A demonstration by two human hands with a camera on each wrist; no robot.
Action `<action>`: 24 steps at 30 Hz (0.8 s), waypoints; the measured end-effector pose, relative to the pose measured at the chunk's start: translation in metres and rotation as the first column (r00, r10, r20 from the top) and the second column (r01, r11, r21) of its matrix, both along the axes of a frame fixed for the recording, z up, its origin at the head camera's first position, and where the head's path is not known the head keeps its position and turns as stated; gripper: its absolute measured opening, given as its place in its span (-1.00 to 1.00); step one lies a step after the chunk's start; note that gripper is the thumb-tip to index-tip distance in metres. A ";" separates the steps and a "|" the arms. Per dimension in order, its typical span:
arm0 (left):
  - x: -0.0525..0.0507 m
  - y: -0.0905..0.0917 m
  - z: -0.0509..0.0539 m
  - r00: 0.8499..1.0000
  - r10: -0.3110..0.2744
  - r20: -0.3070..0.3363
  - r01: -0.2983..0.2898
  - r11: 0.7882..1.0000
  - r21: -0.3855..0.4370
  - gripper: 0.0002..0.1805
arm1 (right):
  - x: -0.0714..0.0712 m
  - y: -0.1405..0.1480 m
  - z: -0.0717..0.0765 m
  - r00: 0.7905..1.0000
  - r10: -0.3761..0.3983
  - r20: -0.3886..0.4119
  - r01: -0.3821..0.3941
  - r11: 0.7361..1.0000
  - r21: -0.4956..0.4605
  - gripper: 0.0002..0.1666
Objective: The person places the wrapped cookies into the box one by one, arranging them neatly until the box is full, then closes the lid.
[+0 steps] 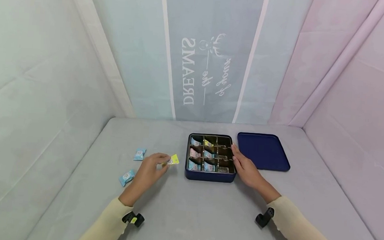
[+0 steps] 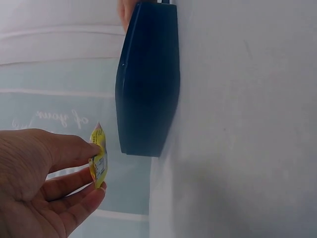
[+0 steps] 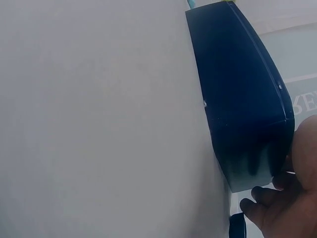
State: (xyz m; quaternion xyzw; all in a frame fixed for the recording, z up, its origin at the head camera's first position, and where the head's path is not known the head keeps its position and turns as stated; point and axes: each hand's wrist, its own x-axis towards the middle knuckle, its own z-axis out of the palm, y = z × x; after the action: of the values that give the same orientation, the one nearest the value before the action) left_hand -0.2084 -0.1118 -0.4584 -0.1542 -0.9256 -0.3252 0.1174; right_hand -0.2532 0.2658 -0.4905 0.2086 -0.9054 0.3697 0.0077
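Note:
Between thumb and fingertips, my left hand [image 1: 150,169] pinches a small yellow wrapped candy [image 1: 174,159], held left of a dark blue tin box [image 1: 209,176]. The left wrist view shows the same yellow packet [image 2: 99,161] edge-on, apart from the box. A divider splits the box into a grid; its left and middle columns hold blue, pink and yellow wrapped candies, while the right column shows only its bare bottom. My right hand [image 1: 246,171] rests against the box's right side, fingers extended along the wall.
Two blue wrapped candies, one [image 1: 139,154] farther back and one [image 1: 127,177] nearer, lie left of my left hand. A dark blue lid [image 1: 263,151] lies flat right of the box, behind my right hand. Fabric walls enclose the grey table [image 1: 192,215] at the back and sides.

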 end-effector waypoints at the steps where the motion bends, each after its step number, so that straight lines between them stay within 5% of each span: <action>1: -0.002 0.002 0.001 1.000 -0.006 -0.004 0.007 1.000 0.001 -0.64 | 0.000 0.000 0.000 1.000 -0.003 0.000 0.003 1.000 0.005 -0.36; 9: -0.014 0.019 0.009 0.999 -0.039 -0.010 0.039 0.999 0.004 -0.67 | 0.000 -0.001 0.001 1.000 -0.016 0.007 0.016 1.000 0.012 -0.37; 24: -0.037 0.037 0.007 0.996 -0.081 -0.026 0.082 0.996 0.029 -0.68 | -0.002 -0.001 0.001 1.000 -0.015 0.012 0.015 1.000 0.011 -0.37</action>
State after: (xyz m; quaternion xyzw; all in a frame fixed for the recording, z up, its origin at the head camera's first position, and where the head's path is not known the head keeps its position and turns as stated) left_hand -0.2449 -0.0745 -0.4515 -0.1940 -0.9121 -0.3414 0.1180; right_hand -0.2552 0.2648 -0.4900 0.1996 -0.9089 0.3662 0.0037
